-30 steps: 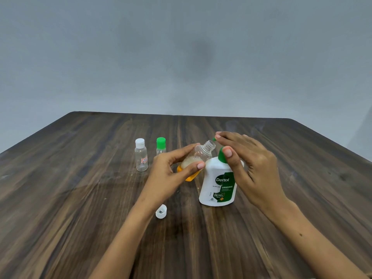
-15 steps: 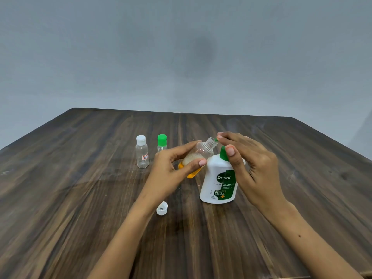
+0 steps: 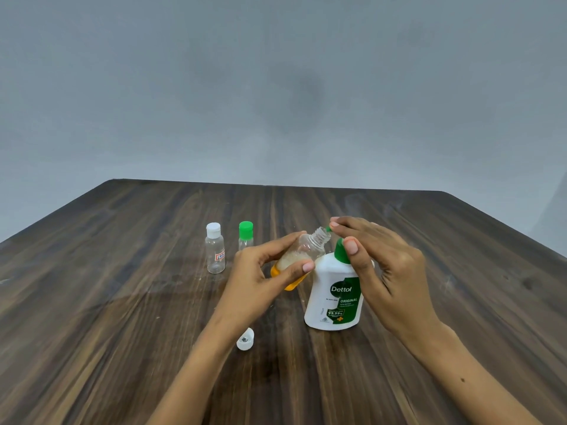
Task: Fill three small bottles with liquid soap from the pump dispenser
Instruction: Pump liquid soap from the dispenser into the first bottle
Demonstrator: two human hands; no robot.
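A white and green Dettol pump dispenser (image 3: 334, 296) stands on the wooden table (image 3: 122, 302). My right hand (image 3: 377, 265) rests on its green pump head, fingers over the nozzle. My left hand (image 3: 260, 274) holds an uncapped clear small bottle (image 3: 310, 250) tilted, its mouth just under the nozzle; orange soap with foam fills its lower part. Its white cap (image 3: 245, 339) lies on the table near my left wrist. Two more small clear bottles stand upright behind: one with a white cap (image 3: 214, 248), one with a green cap (image 3: 245, 236), partly hidden by my left hand.
The dark wooden table runs to a far edge against a plain grey wall (image 3: 276, 87). Bare tabletop lies to the left and right of the hands.
The hands and bottles hold nearly the same pose. The whole scene sits slightly higher in view, from head motion. The tilted bottle stays at the nozzle.
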